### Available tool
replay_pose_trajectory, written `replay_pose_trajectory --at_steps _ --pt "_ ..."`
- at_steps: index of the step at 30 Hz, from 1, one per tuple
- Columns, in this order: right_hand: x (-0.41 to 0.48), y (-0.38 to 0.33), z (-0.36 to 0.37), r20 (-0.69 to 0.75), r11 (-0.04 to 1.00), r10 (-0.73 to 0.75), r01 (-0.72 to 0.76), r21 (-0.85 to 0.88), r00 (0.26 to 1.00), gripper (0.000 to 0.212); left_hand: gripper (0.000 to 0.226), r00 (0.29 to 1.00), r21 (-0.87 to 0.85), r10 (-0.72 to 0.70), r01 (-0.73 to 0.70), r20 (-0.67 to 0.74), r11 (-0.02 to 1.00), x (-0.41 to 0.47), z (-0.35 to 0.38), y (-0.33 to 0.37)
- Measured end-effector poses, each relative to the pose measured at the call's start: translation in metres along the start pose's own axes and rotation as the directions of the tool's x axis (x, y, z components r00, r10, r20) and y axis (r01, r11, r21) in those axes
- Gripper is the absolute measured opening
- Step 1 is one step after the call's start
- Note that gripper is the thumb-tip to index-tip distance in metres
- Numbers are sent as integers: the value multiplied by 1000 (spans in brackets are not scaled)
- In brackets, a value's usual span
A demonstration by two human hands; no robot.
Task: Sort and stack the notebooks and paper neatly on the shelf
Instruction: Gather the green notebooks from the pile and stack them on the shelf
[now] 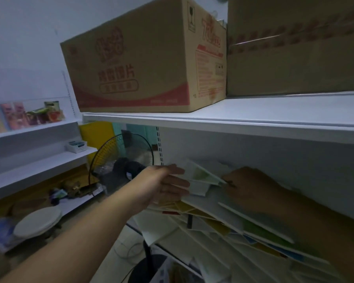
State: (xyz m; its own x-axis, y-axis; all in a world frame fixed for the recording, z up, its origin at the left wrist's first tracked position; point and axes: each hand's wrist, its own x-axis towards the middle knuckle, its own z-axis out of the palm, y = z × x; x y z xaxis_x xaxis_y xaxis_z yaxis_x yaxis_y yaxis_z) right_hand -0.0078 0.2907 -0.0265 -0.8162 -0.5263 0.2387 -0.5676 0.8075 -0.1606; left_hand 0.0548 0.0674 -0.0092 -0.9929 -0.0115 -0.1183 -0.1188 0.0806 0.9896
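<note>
A messy spread of thin notebooks and papers (223,227) lies fanned out on the white shelf (192,201) under the top board. My left hand (168,184) reaches in from the left and holds the left edge of a white notebook with a green patch (200,176), fingers wrapped on it. My right hand (251,186) comes in from the right in shadow and meets the same notebook's right end; its fingers are too dark to read. Several notebooks hang over the shelf's front edge.
Two large cardboard boxes (143,64) (294,54) stand on the top shelf board (253,119). A standing fan (123,158) is left of the shelf. White wall shelves (35,156) with packets run along the left. A round white stool (38,221) stands on the floor.
</note>
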Motion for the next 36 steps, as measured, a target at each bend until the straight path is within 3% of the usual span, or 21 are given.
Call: replay_pose_trajectory --at_steps 4,6,9,11,13,15,17,19,22,26,29,31,34,36 --pt "6 -23 -7 -263 996 24 -47 -79 964 32 45 960 -214 -88 147 264 966 26 12 0" --pt "12 -53 -8 -320 1000 -28 23 -22 947 33 54 943 -302 -24 131 333 944 37 16 -3" --pt "28 -98 5 -300 991 -131 137 0 945 37 32 987 -368 48 13 156 930 48 5 -6" --pt "38 -106 7 -269 961 -88 152 229 959 27 21 996 -441 83 -64 23 895 56 -18 -8" --pt "52 -84 12 -308 904 49 88 417 950 21 22 989 -504 145 -138 -26 852 62 -50 -5" --pt "64 -59 18 -235 943 160 -78 323 959 38 24 989 -533 148 -140 -28 834 68 -86 -5" --pt "74 -40 32 -1 953 250 -246 179 968 60 25 992 -532 122 -100 7 841 70 -116 -8" --pt "76 -39 42 161 927 341 -360 105 926 68 25 995 -539 77 -30 65 842 70 -140 -16" --pt "75 -48 45 63 942 334 -330 -58 941 50 25 992 -510 15 51 125 859 71 -166 -26" --pt "77 -66 42 -183 903 258 -304 -303 949 41 22 991 -485 2 65 137 872 75 -186 -29" --pt "85 -83 38 -464 800 267 -463 -382 844 49 23 989 -469 0 71 149 880 82 -197 -30" --pt "87 -107 28 -603 835 172 -440 -330 779 53 24 985 -463 0 81 173 883 84 -192 -31" --pt "102 -152 29 -440 870 201 -366 -330 875 38 27 957 -522 51 110 284 846 77 -167 -29" --pt "109 -191 42 -367 897 126 -264 -355 922 32 32 937 -574 64 154 342 804 76 -150 -29"
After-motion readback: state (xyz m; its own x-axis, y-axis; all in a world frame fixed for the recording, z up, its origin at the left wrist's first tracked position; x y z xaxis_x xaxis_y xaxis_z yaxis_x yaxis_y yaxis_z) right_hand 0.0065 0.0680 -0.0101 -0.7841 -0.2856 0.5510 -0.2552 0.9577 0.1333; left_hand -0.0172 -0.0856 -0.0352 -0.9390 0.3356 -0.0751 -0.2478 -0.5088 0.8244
